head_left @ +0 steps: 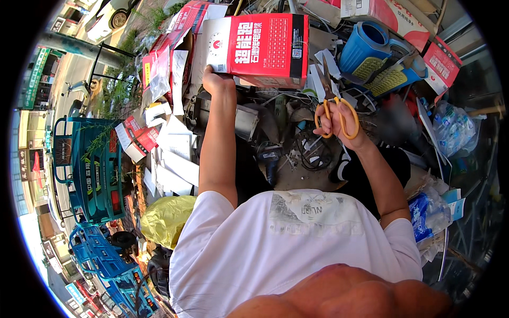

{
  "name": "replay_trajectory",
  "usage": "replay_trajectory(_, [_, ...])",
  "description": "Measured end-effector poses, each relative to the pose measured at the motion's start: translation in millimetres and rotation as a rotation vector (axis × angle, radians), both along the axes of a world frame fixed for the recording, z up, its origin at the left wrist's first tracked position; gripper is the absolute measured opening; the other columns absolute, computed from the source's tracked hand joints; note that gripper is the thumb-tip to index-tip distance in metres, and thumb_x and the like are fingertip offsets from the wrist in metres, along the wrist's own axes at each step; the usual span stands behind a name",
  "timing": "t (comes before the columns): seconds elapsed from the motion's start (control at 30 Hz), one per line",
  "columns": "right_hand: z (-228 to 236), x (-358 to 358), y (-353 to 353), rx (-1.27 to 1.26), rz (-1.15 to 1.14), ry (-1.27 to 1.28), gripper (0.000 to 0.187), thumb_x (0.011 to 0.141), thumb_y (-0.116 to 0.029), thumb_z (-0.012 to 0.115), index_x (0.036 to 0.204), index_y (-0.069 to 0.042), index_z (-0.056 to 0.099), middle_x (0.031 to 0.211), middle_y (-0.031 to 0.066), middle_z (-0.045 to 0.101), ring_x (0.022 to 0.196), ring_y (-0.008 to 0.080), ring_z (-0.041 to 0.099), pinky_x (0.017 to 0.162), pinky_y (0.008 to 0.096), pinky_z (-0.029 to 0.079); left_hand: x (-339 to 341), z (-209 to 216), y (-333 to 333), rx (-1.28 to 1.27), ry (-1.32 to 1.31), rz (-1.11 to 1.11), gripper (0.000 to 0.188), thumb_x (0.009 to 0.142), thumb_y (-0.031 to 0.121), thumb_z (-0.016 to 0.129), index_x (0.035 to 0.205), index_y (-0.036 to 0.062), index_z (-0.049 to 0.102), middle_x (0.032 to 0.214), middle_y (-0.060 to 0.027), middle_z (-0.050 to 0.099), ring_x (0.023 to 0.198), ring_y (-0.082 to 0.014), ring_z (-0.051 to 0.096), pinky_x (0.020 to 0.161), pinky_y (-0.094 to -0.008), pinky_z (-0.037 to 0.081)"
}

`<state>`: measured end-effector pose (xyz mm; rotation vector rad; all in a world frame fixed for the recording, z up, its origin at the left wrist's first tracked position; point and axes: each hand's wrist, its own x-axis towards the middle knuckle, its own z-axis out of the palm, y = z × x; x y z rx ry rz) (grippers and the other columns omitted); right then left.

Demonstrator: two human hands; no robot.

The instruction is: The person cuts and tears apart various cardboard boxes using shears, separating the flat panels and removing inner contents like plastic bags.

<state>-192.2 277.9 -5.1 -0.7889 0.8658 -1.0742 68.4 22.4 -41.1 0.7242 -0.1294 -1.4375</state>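
Observation:
A red and white cardboard box (270,47) is held up in front of me, tilted slightly. My left hand (216,82) grips its lower left corner, the thumb lying on the white panel and the other fingers out of sight behind it. Just right of the box, my right hand (336,119) has its fingers through the orange loops of a pair of scissors (329,87). The blades point away from me and look slightly parted; they are apart from the box's red face.
Beyond the scissors lie blue plastic parts (366,45) with yellow panels. A cordless drill (271,161) and black cable (315,159) are on the ground between my legs. White paper sheets (177,143) and a yellow bag (167,220) are at left. Bagged plastic bottles (453,127) sit at right.

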Motion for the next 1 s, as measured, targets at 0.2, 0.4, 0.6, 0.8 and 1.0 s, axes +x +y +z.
replay_trajectory(0.2, [-9.1,-8.3,-11.1,0.151,-0.042,-0.193,0.069,0.095,-0.067,0.036,0.102,-0.002,0.056,0.068,0.0003,0.047,0.063,0.0101,0.051,0.083,0.0377,0.055,-20.3,-5.2,4.2,-0.009,-0.013,-0.022,0.045,0.099,0.016,0.030,0.138,-0.0056,0.039,0.141,-0.0203,0.046,0.131,-0.0370,0.045,0.109,-0.0550,0.036])
replay_trajectory(0.4, [-13.7,-10.5,-19.0,0.232,-0.146,-0.214,0.072,0.093,-0.071,0.037,0.099,-0.002,0.057,0.064,0.0000,0.046,0.062,0.0115,0.051,0.082,0.0388,0.055,-34.6,-25.8,-3.0,-0.057,-0.062,-0.061,0.044,0.098,0.015,0.031,0.136,-0.0060,0.041,0.139,-0.0201,0.048,0.129,-0.0367,0.047,0.108,-0.0542,0.038])
replay_trajectory(0.6, [-36.5,-16.9,-23.6,0.230,-0.291,0.094,0.059,0.094,-0.064,0.046,0.090,-0.005,0.054,0.056,-0.0011,0.048,0.048,0.0103,0.050,0.061,0.0317,0.057,-54.5,-42.4,-2.0,0.040,-0.019,-0.093,0.044,0.096,0.014,0.032,0.135,-0.0046,0.043,0.135,-0.0189,0.051,0.124,-0.0367,0.052,0.103,-0.0562,0.042])
replay_trajectory(0.8, [-39.3,-23.8,-22.2,0.474,-0.309,-0.001,0.063,0.089,-0.067,0.052,0.089,-0.004,0.052,0.056,0.0001,0.048,0.049,0.0109,0.052,0.061,0.0338,0.057,-69.3,-78.8,11.6,0.313,-0.291,-0.094,0.032,0.092,0.015,0.042,0.115,-0.0026,0.055,0.113,-0.0138,0.061,0.095,-0.0290,0.065,0.072,-0.0435,0.056])
replay_trajectory(1.0, [-67.3,-7.6,-10.0,0.418,-0.148,0.228,0.060,0.090,-0.066,0.050,0.087,-0.006,0.051,0.057,-0.0009,0.045,0.047,0.0125,0.052,0.060,0.0336,0.054,-50.3,-74.4,8.8,0.463,-1.336,0.226,0.059,0.085,0.011,0.056,0.140,-0.0006,0.039,0.136,-0.0207,0.048,0.118,-0.0372,0.053,0.091,-0.0488,0.046])
